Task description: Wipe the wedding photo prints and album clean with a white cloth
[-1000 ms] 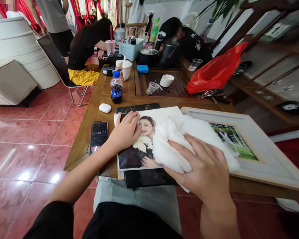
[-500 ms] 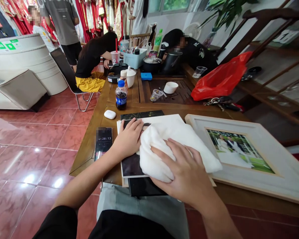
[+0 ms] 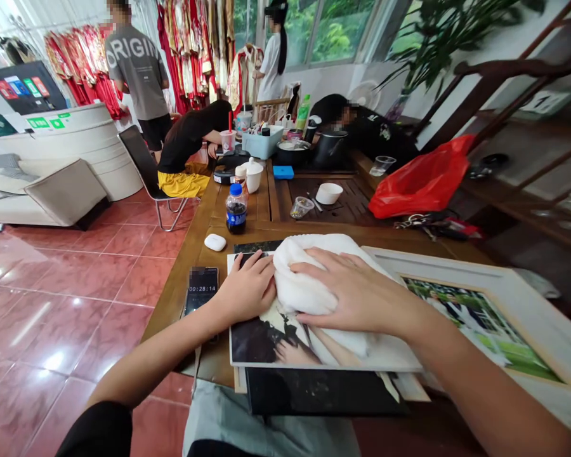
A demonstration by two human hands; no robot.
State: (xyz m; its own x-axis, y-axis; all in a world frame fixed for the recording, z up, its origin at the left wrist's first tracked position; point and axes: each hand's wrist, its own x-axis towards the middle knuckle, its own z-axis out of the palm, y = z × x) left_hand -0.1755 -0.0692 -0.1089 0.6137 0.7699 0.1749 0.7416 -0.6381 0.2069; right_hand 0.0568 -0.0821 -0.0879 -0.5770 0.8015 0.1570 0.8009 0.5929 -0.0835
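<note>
My left hand (image 3: 247,287) lies flat with fingers stretched out on the left part of a photo panel (image 3: 257,343). A bunched white cloth (image 3: 309,254) is under my right hand (image 3: 349,292), whose fingers curl over it and press it on the panel. Part of the cloth spreads out beneath that wrist. The panel's print shows dark areas and a bare arm; its upper part is hidden by the cloth and hands. Beneath the panel, a black board (image 3: 314,395) sticks out toward me.
A framed wedding photo (image 3: 485,324) lies to the right. Left of the panel are a phone (image 3: 202,289), a white earbud case (image 3: 215,242) and a cola bottle (image 3: 236,208). Farther back are a white bowl (image 3: 329,193), a red plastic bag (image 3: 419,184) and several people.
My right hand has pushed the cloth up and away from me, uncovering the panel's lower printed part. My left hand stays on the left side. The view has tilted upward slightly.
</note>
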